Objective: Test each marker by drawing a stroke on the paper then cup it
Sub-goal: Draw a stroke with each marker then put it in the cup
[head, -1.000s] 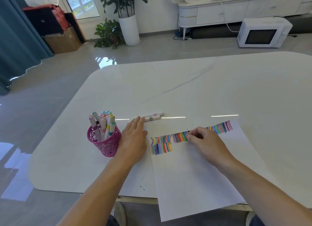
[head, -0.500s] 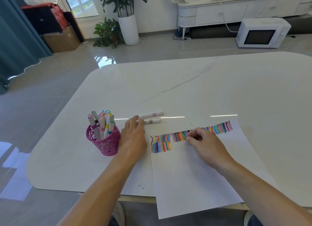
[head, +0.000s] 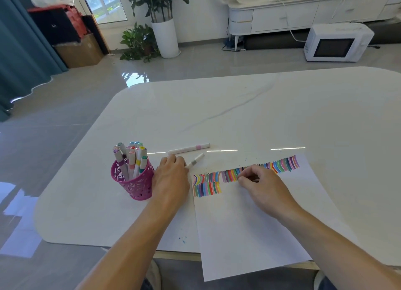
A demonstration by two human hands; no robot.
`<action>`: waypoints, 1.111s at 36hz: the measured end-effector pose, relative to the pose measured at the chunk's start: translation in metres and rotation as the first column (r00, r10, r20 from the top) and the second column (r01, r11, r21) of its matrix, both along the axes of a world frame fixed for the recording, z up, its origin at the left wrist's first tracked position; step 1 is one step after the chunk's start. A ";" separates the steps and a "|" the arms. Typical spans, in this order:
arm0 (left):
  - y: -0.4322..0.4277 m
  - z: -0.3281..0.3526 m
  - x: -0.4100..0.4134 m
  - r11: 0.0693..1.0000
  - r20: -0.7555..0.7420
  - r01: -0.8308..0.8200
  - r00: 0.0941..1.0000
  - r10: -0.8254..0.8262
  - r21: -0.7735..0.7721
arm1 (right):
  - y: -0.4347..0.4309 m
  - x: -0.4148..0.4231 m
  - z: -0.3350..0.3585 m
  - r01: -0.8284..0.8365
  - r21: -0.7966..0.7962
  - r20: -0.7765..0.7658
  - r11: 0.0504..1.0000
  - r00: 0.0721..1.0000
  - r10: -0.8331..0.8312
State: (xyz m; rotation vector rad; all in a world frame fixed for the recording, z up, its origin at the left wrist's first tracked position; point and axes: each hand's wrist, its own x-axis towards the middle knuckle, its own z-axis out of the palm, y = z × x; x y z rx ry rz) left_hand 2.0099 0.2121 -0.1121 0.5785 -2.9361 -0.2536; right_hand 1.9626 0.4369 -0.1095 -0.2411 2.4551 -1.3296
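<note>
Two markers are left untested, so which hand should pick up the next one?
Left. The left hand already touches the grey-banded marker; the right hand rests on the paper.

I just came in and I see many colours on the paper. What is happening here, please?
A person is testing markers at a white table. The paper already carries rows of coloured strokes. The left hand is taking the grey-banded marker by one end, its far end tilted away. The pink-banded marker lies loose behind it. The right hand rests curled on the paper by the strokes. Many markers already stand in the pink cup.
</note>
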 end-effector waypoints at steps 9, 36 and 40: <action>0.018 0.028 0.005 0.829 -0.275 0.165 0.961 -0.014 0.534 | -0.002 0.001 0.005 0.011 -0.086 -0.053 0.996 0.998 -0.016; 0.033 0.028 0.019 0.824 -0.174 0.417 0.909 -0.379 0.383 | -0.005 0.004 0.005 -0.341 0.206 -0.373 0.917 0.839 0.396; 0.032 0.024 0.022 0.831 -0.110 0.456 0.888 -0.446 0.318 | -0.004 0.004 0.004 -0.317 0.275 -0.399 0.908 0.821 0.408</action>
